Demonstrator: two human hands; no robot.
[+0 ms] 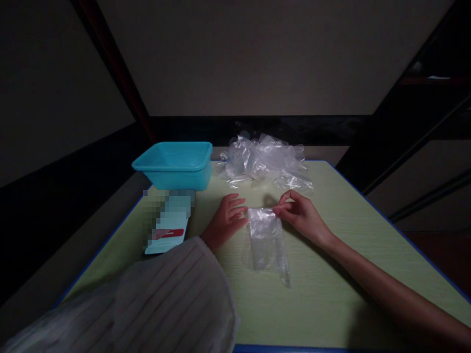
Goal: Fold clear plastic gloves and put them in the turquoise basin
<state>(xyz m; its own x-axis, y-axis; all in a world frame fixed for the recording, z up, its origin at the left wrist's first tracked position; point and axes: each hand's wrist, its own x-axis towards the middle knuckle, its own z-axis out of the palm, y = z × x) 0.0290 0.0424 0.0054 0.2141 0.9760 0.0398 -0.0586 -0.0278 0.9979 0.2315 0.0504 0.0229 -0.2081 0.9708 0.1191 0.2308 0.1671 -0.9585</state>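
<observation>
A clear disposable plastic glove [265,240] lies folded on the table in front of me, its cuff edge toward the far side and a narrow finger-like strip at its lower right. My right hand [300,215] pinches the far right corner of that edge between thumb and fingers. At the opposite corner, my left hand [230,218] has its fingers spread, the tips at or just touching the plastic. Whether they press on it is hard to see.
A loose pile of clear plastic gloves [263,162] sits at the table's back edge. Left of it stands a turquoise plastic basin [172,169]. A phone [171,223] with a lit, partly blurred screen lies nearer. The pale green table [324,304] has blue edging; a wall rises behind.
</observation>
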